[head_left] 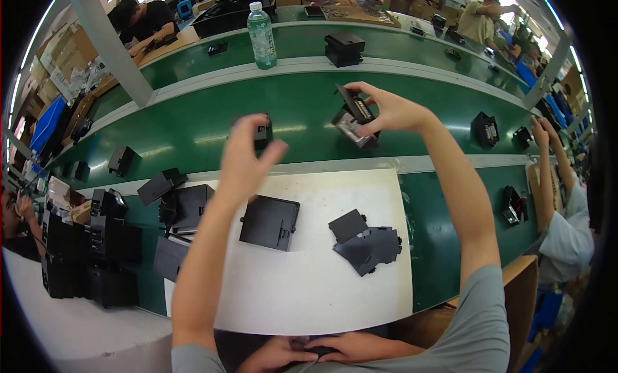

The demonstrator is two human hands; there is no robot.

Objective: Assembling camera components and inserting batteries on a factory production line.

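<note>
On the green belt, my right hand (393, 109) has its thumb and fingers closed around a black plastic housing (353, 129). The housing is tilted, with a dark flap raised and a clear or shiny part on its near side. My left hand (248, 151) is over the belt's near side, slightly blurred, its thumb and fingers apart. Partly hidden behind it is another black box (262, 133); whether they touch I cannot tell. Nearer me on the white board (315, 302) lie a square black cover (270, 222) and several flat black plates (368, 249).
Black housings (114, 250) are stacked at the left, beside loose covers (162, 186). A bottle (262, 38) and a black box (344, 49) stand on the far ledge. Other people work around the line. Two more hands (309, 352) show at the lower edge; whose is unclear.
</note>
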